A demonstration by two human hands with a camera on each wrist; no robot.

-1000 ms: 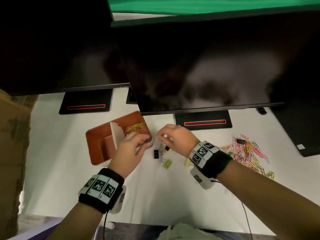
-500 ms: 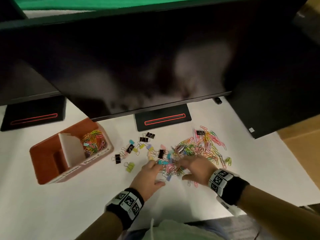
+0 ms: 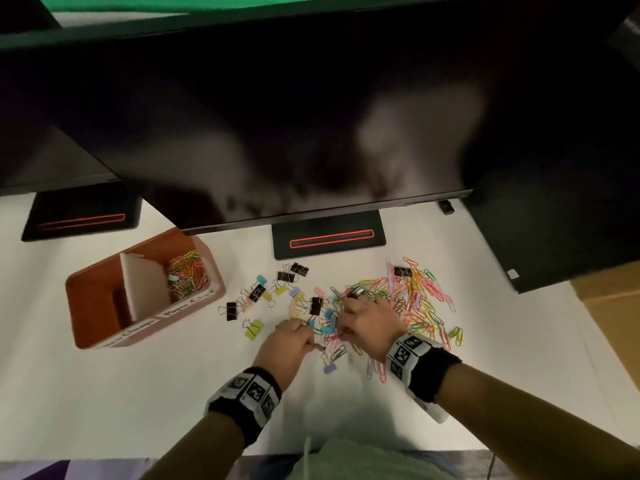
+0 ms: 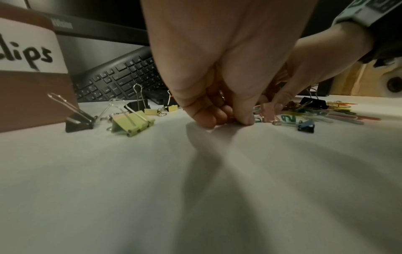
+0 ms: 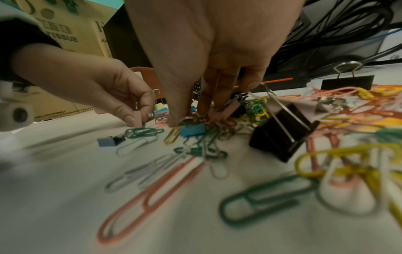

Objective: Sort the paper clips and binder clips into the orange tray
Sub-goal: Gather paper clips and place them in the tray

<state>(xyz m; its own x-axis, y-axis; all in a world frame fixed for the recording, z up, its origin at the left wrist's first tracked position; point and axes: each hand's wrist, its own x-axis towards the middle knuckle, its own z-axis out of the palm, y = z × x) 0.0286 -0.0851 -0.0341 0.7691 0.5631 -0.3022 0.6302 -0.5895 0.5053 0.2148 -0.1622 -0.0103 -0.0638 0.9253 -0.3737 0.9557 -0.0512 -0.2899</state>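
Observation:
The orange tray [image 3: 104, 306] stands at the left, split by a white divider, with coloured paper clips [image 3: 187, 277] in its right compartment. Binder clips [image 3: 258, 292] lie scattered between the tray and my hands. A big pile of coloured paper clips [image 3: 424, 299] spreads to the right. My left hand [image 3: 313, 341] pinches a green paper clip [image 5: 141, 132] against the table. My right hand [image 5: 195, 118] pinches a tangle of clips just above a blue binder clip [image 5: 192, 129]. A black binder clip [image 5: 282, 135] lies beside it.
Two dark monitors overhang the white table, their stands [image 3: 329, 233] behind the clips. A keyboard [image 4: 121, 80] lies under the monitor. A black box [image 3: 554, 230] sits at the right and cardboard boxes [image 5: 71, 39] at the left. Cables [image 5: 339, 34] run behind the pile.
Both hands left the tray's paper clip compartment and moved right to the loose pile. Half a second ago their fingers were spread over it; now both pinch clips.

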